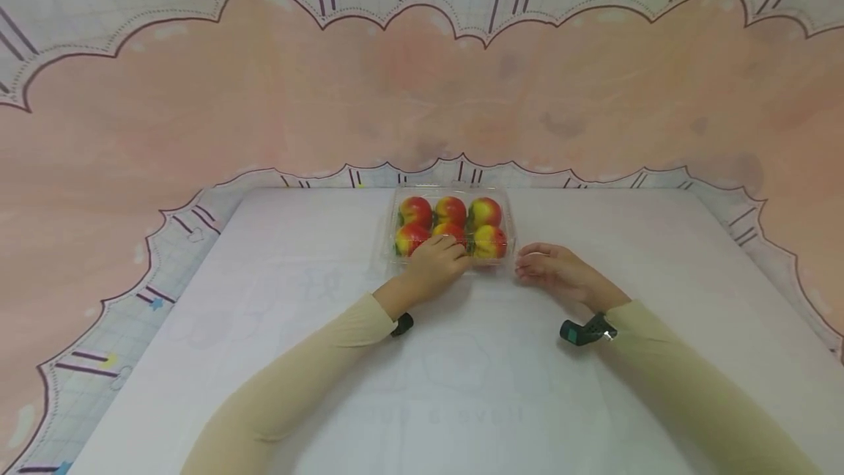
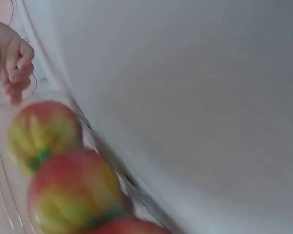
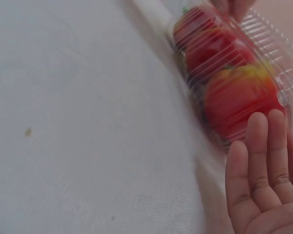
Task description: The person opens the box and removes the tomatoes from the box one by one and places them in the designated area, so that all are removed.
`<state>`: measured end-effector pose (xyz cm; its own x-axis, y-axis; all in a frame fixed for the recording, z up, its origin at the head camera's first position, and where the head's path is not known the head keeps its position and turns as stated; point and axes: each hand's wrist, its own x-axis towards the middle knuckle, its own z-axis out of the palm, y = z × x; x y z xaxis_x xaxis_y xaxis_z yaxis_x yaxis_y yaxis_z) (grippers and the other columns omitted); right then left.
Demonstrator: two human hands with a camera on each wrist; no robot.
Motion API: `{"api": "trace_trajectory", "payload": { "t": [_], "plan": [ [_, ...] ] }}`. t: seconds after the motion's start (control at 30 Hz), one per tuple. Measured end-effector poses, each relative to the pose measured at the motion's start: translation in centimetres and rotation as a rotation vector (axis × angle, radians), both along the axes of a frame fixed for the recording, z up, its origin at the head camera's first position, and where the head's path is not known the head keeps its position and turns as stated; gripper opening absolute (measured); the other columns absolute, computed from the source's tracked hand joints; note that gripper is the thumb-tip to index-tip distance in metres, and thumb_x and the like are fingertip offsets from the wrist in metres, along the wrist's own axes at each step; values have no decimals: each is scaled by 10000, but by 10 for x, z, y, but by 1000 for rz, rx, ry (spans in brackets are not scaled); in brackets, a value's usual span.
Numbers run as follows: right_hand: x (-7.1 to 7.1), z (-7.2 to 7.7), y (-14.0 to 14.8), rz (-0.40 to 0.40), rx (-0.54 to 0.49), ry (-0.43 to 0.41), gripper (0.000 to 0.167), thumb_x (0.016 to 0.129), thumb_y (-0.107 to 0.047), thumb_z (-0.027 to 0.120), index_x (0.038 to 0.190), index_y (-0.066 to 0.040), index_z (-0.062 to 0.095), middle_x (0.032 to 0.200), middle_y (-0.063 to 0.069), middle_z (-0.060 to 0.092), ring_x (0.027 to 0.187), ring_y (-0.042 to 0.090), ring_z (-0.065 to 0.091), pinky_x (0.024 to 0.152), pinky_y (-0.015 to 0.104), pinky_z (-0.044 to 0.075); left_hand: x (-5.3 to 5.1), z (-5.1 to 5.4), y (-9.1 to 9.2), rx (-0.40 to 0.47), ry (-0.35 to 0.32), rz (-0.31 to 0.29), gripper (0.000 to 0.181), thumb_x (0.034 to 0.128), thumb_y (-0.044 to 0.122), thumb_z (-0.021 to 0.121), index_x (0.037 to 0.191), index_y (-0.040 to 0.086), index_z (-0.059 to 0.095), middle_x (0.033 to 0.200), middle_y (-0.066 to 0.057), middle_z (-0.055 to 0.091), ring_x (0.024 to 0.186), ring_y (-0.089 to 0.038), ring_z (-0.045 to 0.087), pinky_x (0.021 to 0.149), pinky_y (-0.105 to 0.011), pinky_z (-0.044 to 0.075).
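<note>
Head view: one clear plastic container (image 1: 455, 190) sits at the centre of the frame, near the far edge of the surface. It contains six red-and-yellow fruits (image 1: 450, 211), arranged in two rows of three. The left hand (image 1: 435, 264) lies over the near edge of the container, in front of the middle fruit of the near row, and partly covers that fruit. Whether its fingers grip the edge or only rest on it cannot be told.

The right hand (image 1: 556, 270) is positioned right of centre, just beside the container's right wall. It is released: in the right wrist view its fingers (image 3: 257, 146) extend at lower right and hold nothing. Contact with the wall cannot be confirmed.

Beige sleeves (image 1: 316, 358) enter from lower left and lower right. A black wrist device (image 1: 587, 330) shows below the right wrist. The white surface (image 1: 461, 387) fills the lower frame; a patterned peach-coloured backdrop (image 1: 395, 94) fills the upper part.
</note>
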<state>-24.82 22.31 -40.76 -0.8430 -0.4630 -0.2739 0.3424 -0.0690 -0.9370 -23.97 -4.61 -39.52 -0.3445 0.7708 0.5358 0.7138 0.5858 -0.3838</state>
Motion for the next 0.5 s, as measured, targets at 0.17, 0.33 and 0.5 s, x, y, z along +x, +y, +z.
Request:
{"api": "trace_trajectory", "payload": {
  "t": [0.17, 0.33, 0.5],
  "plan": [
    [-3, 1, -1, -6, 38, 13, 91, 966, -56, 469, 999, -100, 541, 870, -28, 688, 837, 94, 667, 813, 214, 551, 0, -1, -28, 95, 38, -59, 35, 826, 170, 706, 820, 136, 713, 802, 8, 685, 806, -162, 615, 711, -268, 514],
    [-4, 3, -1, -2, 37, 26, 88, 966, -54, 466, 1037, -61, 517, 866, -29, 689, 838, 90, 667, 810, 207, 549, -1, 0, -51, 148, 32, -77, 72, 755, 140, 767, 803, 111, 722, 768, -7, 669, 774, -168, 601, 726, -279, 531],
    [-4, 5, -2, -4, 54, 33, 100, 963, -65, 471, 1056, -51, 506, 865, -42, 684, 842, 80, 662, 814, 196, 545, -2, 1, -68, 152, -8, -49, 128, 719, 169, 803, 808, 113, 730, 779, -9, 675, 795, -178, 628, 748, -291, 529]
  ]
}}
